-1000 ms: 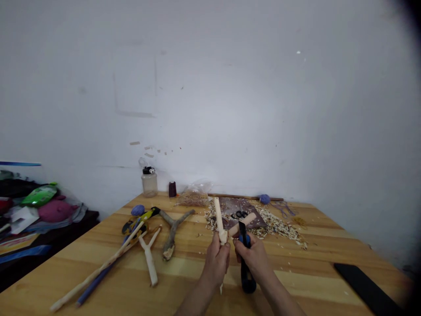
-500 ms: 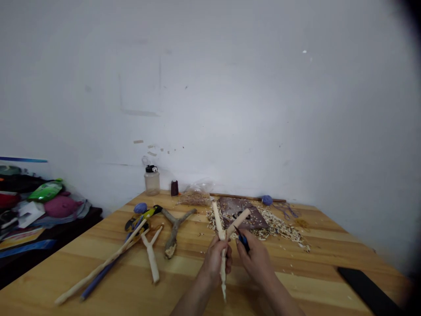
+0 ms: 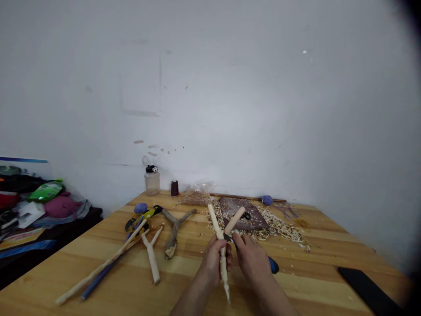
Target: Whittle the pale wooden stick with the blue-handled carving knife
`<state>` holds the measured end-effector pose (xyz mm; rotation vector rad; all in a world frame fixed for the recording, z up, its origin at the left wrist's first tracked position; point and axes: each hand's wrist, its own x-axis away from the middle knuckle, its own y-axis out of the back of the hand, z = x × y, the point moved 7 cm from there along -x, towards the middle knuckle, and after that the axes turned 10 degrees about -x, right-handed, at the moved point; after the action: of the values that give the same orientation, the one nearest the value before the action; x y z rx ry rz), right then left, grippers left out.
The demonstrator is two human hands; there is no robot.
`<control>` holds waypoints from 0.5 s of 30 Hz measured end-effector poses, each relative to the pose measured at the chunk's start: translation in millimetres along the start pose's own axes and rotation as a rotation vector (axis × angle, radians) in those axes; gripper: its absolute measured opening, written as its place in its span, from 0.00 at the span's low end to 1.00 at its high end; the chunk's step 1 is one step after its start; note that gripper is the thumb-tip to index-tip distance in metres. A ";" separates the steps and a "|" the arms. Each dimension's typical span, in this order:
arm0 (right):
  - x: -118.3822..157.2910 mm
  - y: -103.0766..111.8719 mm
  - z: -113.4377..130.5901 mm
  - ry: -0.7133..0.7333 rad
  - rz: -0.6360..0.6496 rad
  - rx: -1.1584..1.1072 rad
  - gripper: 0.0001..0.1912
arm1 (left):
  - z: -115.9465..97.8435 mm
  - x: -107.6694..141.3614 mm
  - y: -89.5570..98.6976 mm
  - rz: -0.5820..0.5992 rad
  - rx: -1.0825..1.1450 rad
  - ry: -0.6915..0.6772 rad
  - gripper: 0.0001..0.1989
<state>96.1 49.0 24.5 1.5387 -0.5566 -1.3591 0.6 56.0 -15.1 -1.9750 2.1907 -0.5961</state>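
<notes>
A peeled, pale Y-shaped stick stands roughly upright in front of me, its two prongs up and its whittled tip down. My left hand is closed round its stem just below the fork. My right hand is closed on a knife with a blue and black handle, whose end sticks out to the right of the hand. The dark blade lies against the wood at the fork, partly hidden by my fingers.
Wood shavings lie round a brown sheet. Left are a forked branch with bark, a smaller peeled fork and long sticks. A bottle stands behind; a black flat object lies right.
The knife has turned, so its handle now points out to the right and its blade meets the fork. My right hand has rolled over, and the forked stick has tilted slightly left.
</notes>
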 end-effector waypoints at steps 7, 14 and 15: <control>0.6 -4.7 -0.6 -0.011 0.014 0.058 0.14 | 6.5 -1.7 3.3 -0.018 0.044 0.081 0.08; -0.3 -10.4 -3.0 -0.030 0.093 0.055 0.14 | 10.1 -3.9 1.5 0.009 0.112 0.134 0.22; -0.3 -10.9 -2.9 -0.033 0.106 0.050 0.15 | 9.1 -4.1 2.2 -0.004 0.115 0.120 0.24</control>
<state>96.0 55.0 14.9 1.5076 -0.6870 -1.3002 2.3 58.3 -24.9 -1.9328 2.1659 -0.8414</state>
